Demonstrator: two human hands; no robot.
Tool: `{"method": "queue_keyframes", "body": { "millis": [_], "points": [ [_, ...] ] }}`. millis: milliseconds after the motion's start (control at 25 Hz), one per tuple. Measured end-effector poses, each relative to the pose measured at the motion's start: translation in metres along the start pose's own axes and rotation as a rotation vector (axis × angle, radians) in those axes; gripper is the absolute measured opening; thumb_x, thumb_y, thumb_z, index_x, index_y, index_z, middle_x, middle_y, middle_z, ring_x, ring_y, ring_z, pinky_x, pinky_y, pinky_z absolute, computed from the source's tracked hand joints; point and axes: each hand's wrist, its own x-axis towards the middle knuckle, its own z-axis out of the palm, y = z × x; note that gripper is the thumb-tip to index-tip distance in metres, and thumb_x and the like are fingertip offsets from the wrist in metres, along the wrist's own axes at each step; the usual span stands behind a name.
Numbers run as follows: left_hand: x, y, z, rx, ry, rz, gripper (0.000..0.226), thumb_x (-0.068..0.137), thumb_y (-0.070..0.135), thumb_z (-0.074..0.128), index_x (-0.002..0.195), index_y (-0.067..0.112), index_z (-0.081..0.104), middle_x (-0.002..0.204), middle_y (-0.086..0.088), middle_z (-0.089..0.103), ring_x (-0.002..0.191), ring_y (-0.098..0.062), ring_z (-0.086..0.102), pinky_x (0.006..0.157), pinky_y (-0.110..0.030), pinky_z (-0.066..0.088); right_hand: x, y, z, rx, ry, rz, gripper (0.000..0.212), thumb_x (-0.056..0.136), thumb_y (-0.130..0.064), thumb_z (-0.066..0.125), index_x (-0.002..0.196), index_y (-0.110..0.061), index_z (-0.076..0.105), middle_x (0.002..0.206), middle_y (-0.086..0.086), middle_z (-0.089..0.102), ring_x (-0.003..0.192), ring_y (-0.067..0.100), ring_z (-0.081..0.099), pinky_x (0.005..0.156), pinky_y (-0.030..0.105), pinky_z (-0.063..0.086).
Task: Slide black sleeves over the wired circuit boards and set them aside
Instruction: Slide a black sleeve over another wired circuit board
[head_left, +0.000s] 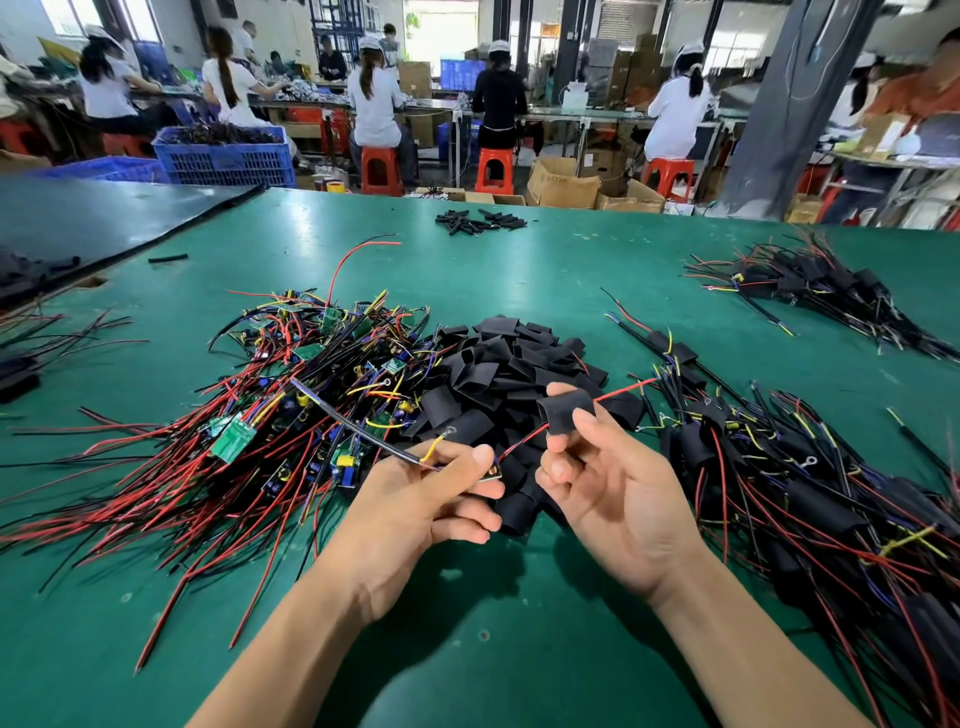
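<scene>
Above green bench (519, 649), right hand (613, 483) pinches flat black sleeve (566, 410) on thin red wire (623, 389); small circuit board (492, 474) sits leftward, pinched in left hand (426, 499) grip.

Green table top (519, 249) under the grip, dark mat (104, 218) far up-left of it. Straight beyond the grip: seated workers (374, 104) on red stools (382, 169) along a long bench. Blue crates (228, 161) up-left, cardboard boxes (563, 184) on the floor, grey pillar (779, 104) up-right. Daylight from the back windows (441, 31). Blue panel (462, 73) mid-back, possibly a screen.
</scene>
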Motion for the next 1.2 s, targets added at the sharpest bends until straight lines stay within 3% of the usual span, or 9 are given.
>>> {"method": "queue_keyframes", "body": {
  "millis": [200, 400, 640, 840, 960, 1200],
  "points": [
    [0.000, 0.001, 0.001, -0.011, -0.002, 0.021, 0.023, 0.068, 0.032, 0.079, 0.079, 0.013, 0.073, 0.081, -0.018, 0.071, 0.052, -0.022, 0.064, 0.048, -0.025, 0.053, -0.001, 0.003, 0.000, -0.201, 0.003, -0.047, 0.014, 0.080, -0.022, 0.072, 0.092, -0.016, 0.075, 0.068, 0.006, 0.060, 0.052, 0.016, 0.052, 0.056, 0.024, 0.048],
    [0.001, 0.003, -0.001, -0.141, -0.034, -0.023, 0.039, 0.072, 0.018, 0.075, 0.107, 0.000, 0.068, 0.101, -0.021, 0.074, 0.058, -0.020, 0.069, 0.052, -0.024, 0.057, 0.000, 0.015, 0.004, -0.293, 0.015, -0.051, 0.017, 0.076, -0.016, 0.076, 0.093, -0.015, 0.075, 0.068, 0.010, 0.061, 0.049, 0.017, 0.050, 0.050, 0.024, 0.045],
    [0.001, 0.003, 0.001, -0.142, -0.024, 0.021, 0.013, 0.067, 0.022, 0.077, 0.079, 0.017, 0.077, 0.078, -0.009, 0.071, 0.050, -0.015, 0.061, 0.046, -0.023, 0.053, -0.003, 0.018, 0.007, -0.256, -0.028, -0.047, 0.028, 0.067, -0.024, 0.082, 0.091, -0.013, 0.072, 0.075, 0.015, 0.068, 0.046, 0.018, 0.055, 0.048, 0.024, 0.049],
    [0.002, 0.000, -0.002, -0.146, -0.017, 0.025, 0.015, 0.067, 0.023, 0.078, 0.080, 0.016, 0.076, 0.078, -0.009, 0.068, 0.051, -0.015, 0.058, 0.046, -0.023, 0.049, -0.005, 0.021, 0.011, -0.214, -0.069, -0.046, 0.011, 0.075, -0.019, 0.081, 0.085, -0.021, 0.076, 0.076, 0.009, 0.068, 0.048, 0.016, 0.054, 0.052, 0.023, 0.048],
    [0.003, 0.000, -0.005, -0.146, -0.041, 0.032, 0.011, 0.074, 0.022, 0.076, 0.083, 0.016, 0.077, 0.081, -0.007, 0.068, 0.053, -0.014, 0.058, 0.048, -0.022, 0.048, -0.006, 0.023, 0.013, -0.176, -0.094, -0.003, 0.009, 0.078, -0.026, 0.075, 0.085, -0.021, 0.074, 0.078, 0.006, 0.067, 0.049, 0.014, 0.052, 0.054, 0.023, 0.047],
    [0.004, 0.001, -0.010, -0.033, -0.039, 0.070, 0.014, 0.073, 0.022, 0.079, 0.084, 0.015, 0.076, 0.077, -0.006, 0.066, 0.055, -0.014, 0.057, 0.049, -0.020, 0.046, -0.004, 0.021, 0.007, -0.344, -0.037, -0.017, 0.007, 0.082, -0.017, 0.069, 0.088, -0.016, 0.070, 0.069, 0.008, 0.063, 0.046, 0.015, 0.046, 0.048, 0.022, 0.039]
  ]
}}
